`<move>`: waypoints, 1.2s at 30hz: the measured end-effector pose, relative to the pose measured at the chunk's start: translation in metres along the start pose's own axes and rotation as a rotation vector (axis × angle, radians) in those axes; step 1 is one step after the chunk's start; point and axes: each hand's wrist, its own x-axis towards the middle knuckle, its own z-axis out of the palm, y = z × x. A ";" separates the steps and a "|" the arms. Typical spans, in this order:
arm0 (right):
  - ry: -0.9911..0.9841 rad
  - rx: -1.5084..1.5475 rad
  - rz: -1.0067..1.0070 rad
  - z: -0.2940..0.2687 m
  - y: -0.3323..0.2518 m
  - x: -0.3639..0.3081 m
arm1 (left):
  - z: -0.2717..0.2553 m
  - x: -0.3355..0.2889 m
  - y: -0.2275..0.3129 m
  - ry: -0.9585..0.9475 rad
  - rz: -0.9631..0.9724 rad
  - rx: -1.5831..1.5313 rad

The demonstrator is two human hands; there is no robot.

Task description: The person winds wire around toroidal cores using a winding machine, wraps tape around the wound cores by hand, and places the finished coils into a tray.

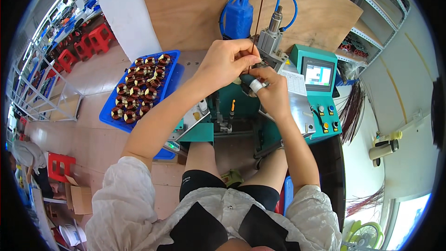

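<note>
My left hand (pixel 225 62) is closed in a pinch around a thin reddish-brown wire (pixel 260 9). The wire rises nearly upright from the fingertips past the top edge of the picture. Just below and to the right, my right hand (pixel 274 93) is closed near the wire's lower part, in front of the machine head. One of its fingers wears a dark cover with a white wrap (pixel 255 84). What its fingertips hold is hidden. Behind both hands stands the machine's metal cylinder (pixel 270 37).
A blue tray (pixel 108 117) of copper-wound ring coils (pixel 134 91) stands on the left. At right is a green control box (pixel 333 95) with a screen and buttons. Bundled wires (pixel 354 111) hang beyond it. A wooden board (pixel 195 9) stands behind; red stools (pixel 100 37) are far left.
</note>
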 end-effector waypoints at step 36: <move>0.224 -0.486 -0.325 0.016 -0.001 -0.034 | 0.011 -0.098 0.008 0.171 -0.068 0.313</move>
